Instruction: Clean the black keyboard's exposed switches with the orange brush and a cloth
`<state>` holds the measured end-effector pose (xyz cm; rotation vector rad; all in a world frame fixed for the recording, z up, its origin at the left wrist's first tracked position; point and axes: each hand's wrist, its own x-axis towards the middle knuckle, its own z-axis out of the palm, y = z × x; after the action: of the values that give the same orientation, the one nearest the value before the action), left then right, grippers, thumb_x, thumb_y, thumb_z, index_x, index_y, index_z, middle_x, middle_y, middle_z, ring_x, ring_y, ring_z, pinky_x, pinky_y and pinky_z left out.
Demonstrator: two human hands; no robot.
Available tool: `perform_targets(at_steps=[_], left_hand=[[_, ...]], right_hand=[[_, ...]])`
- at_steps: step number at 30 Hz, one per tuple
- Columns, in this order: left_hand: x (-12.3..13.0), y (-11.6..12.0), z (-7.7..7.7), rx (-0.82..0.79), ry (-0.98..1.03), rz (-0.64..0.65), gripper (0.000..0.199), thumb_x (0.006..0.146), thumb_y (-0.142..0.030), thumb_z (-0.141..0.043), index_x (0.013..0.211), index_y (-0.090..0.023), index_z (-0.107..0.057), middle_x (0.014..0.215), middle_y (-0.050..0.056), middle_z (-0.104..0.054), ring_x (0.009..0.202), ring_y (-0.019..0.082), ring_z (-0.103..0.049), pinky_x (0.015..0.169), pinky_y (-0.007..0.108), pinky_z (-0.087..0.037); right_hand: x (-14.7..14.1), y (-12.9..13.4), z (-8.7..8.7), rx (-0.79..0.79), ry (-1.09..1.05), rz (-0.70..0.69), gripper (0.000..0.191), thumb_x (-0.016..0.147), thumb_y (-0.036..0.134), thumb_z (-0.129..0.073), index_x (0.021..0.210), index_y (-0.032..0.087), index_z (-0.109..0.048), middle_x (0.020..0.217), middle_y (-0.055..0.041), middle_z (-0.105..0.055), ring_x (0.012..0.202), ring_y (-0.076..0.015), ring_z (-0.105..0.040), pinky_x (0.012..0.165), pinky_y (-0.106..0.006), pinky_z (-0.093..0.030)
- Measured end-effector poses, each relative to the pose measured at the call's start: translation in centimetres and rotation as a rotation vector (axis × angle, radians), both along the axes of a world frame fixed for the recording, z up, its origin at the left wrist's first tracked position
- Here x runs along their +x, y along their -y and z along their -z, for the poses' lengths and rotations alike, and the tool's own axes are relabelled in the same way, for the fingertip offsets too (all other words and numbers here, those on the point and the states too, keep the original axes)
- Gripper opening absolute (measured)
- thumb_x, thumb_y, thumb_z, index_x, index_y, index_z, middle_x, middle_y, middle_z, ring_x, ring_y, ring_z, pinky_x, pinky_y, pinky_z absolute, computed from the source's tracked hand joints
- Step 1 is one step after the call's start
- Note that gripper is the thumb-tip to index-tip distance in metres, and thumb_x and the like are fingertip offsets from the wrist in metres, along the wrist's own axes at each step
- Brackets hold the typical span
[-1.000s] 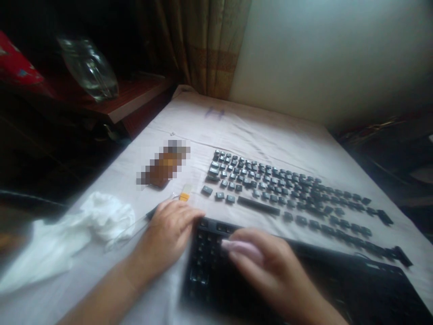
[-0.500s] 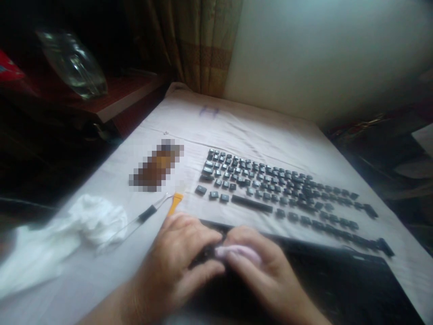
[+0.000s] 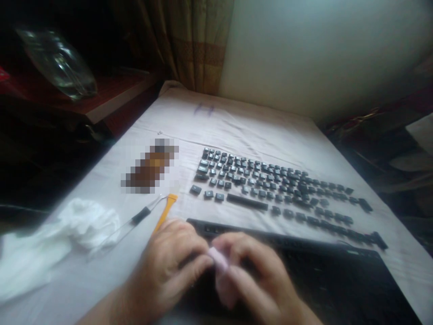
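Observation:
A pale pink cloth is pinched between both hands over the left part of a black keyboard base. My left hand grips the cloth's tip between thumb and fingers. The fingers of my right hand are closed on the same cloth, which hangs down below them. Beyond the base, many loose dark keycaps lie in rows on the light sheet, with a long spacebar at their near side. An orange-handled tool lies just past my left hand.
A tool with a black grip lies beside crumpled white tissue at the left. Farther back are a pixelated brown item and a glass vessel on a dark red shelf. A curtain hangs behind.
The cloth now stands out between the hands and hangs downward, where before it was bunched in my right hand. My hands have drawn slightly apart, and the view has shifted a little.

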<state>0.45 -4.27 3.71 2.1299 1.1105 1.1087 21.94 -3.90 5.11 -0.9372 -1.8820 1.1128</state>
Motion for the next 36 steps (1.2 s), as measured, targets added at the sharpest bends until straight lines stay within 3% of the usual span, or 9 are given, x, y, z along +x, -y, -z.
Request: perform_targets(at_steps=[5, 9, 12, 16, 20, 22, 26, 29, 36], left_hand=[[0.1, 0.2, -0.1, -0.071, 0.034, 0.083, 0.007, 0.096, -0.02, -0.06, 0.097, -0.025, -0.065, 0.082, -0.003, -0.067, 0.077, 0.012, -0.063, 0.074, 0.026, -0.048], [0.0, 0.4, -0.2, -0.129, 0.07, 0.135, 0.008, 0.095, -0.017, -0.059, 0.096, -0.024, -0.063, 0.085, -0.003, -0.068, 0.08, 0.01, -0.064, 0.075, 0.022, -0.049], [-0.1, 0.4, -0.4, -0.14, 0.096, 0.15, 0.011, 0.094, -0.015, -0.06, 0.097, -0.025, -0.064, 0.085, -0.004, -0.069, 0.08, 0.009, -0.064, 0.075, 0.019, -0.049], [0.1, 0.3, -0.9, -0.191, 0.115, 0.165, 0.008, 0.092, -0.017, -0.063, 0.089, -0.024, -0.064, 0.079, -0.006, -0.068, 0.075, 0.008, -0.064, 0.07, 0.016, -0.049], [0.3, 0.4, -1.3, -0.358, 0.148, 0.173, 0.012, 0.094, -0.025, -0.061, 0.082, -0.022, -0.063, 0.076, -0.005, -0.065, 0.071, 0.008, -0.064, 0.067, 0.015, -0.05], [0.4, 0.5, -1.2, -0.413, 0.152, 0.162, 0.014, 0.095, -0.026, -0.059, 0.082, -0.022, -0.063, 0.077, -0.005, -0.066, 0.073, 0.008, -0.065, 0.068, 0.015, -0.05], [0.6, 0.7, -0.7, -0.439, 0.131, 0.098, 0.013, 0.096, -0.025, -0.059, 0.085, -0.024, -0.065, 0.075, -0.007, -0.068, 0.069, 0.006, -0.065, 0.067, 0.012, -0.05], [0.9, 0.8, -0.3, -0.343, 0.125, 0.064, 0.011, 0.096, -0.025, -0.06, 0.086, -0.024, -0.065, 0.071, -0.009, -0.068, 0.062, 0.005, -0.064, 0.062, 0.01, -0.048], [1.2, 0.9, 0.1, -0.149, 0.041, 0.041, 0.008, 0.097, -0.023, -0.061, 0.089, -0.025, -0.06, 0.073, -0.009, -0.069, 0.063, 0.004, -0.067, 0.065, 0.008, -0.05]], right_hand=[[-0.6, 0.3, 0.1, -0.12, -0.105, 0.014, 0.015, 0.09, 0.027, -0.066, 0.085, 0.023, -0.052, 0.095, -0.0064, -0.072, 0.085, -0.0195, -0.071, 0.075, -0.029, -0.058], [-1.0, 0.6, 0.1, -0.544, -0.255, -0.057, 0.03, 0.092, 0.049, -0.067, 0.097, 0.023, -0.053, 0.076, 0.0012, -0.061, 0.057, -0.0113, -0.057, 0.053, -0.022, -0.05], [-1.3, 0.7, 0.1, -0.692, -0.327, -0.051, 0.037, 0.092, 0.056, -0.066, 0.099, 0.022, -0.054, 0.075, 0.0022, -0.058, 0.058, -0.0097, -0.052, 0.053, -0.019, -0.044], [-1.3, 0.6, 0.1, -0.591, -0.282, 0.005, 0.034, 0.085, 0.047, -0.077, 0.093, 0.02, -0.057, 0.079, 0.0016, -0.059, 0.066, -0.0093, -0.051, 0.061, -0.019, -0.043], [-1.1, 1.0, 0.8, -0.573, -0.287, 0.02, 0.023, 0.092, 0.038, -0.069, 0.087, 0.022, -0.053, 0.062, 0.0086, -0.047, 0.045, -0.0056, -0.038, 0.041, -0.016, -0.03], [-1.2, 1.2, 1.1, -0.432, -0.28, 0.07, 0.02, 0.095, 0.031, -0.063, 0.081, 0.023, -0.052, 0.057, 0.0089, -0.044, 0.043, -0.0061, -0.037, 0.039, -0.016, -0.028], [-1.3, 1.1, 1.2, 0.001, -0.086, 0.15, 0.014, 0.092, 0.014, -0.058, 0.08, 0.02, -0.061, 0.066, 0.0024, -0.059, 0.056, -0.0095, -0.053, 0.053, -0.019, -0.043], [-0.9, 0.9, 1.0, 0.14, -0.004, 0.115, 0.011, 0.092, 0.011, -0.06, 0.089, 0.018, -0.068, 0.069, -0.0003, -0.065, 0.058, -0.0103, -0.059, 0.057, -0.019, -0.046], [-0.5, 1.0, 0.9, -0.058, 0.03, 0.139, 0.023, 0.094, 0.018, -0.056, 0.073, 0.018, -0.066, 0.061, 0.0015, -0.063, 0.051, -0.0087, -0.056, 0.052, -0.018, -0.043]])
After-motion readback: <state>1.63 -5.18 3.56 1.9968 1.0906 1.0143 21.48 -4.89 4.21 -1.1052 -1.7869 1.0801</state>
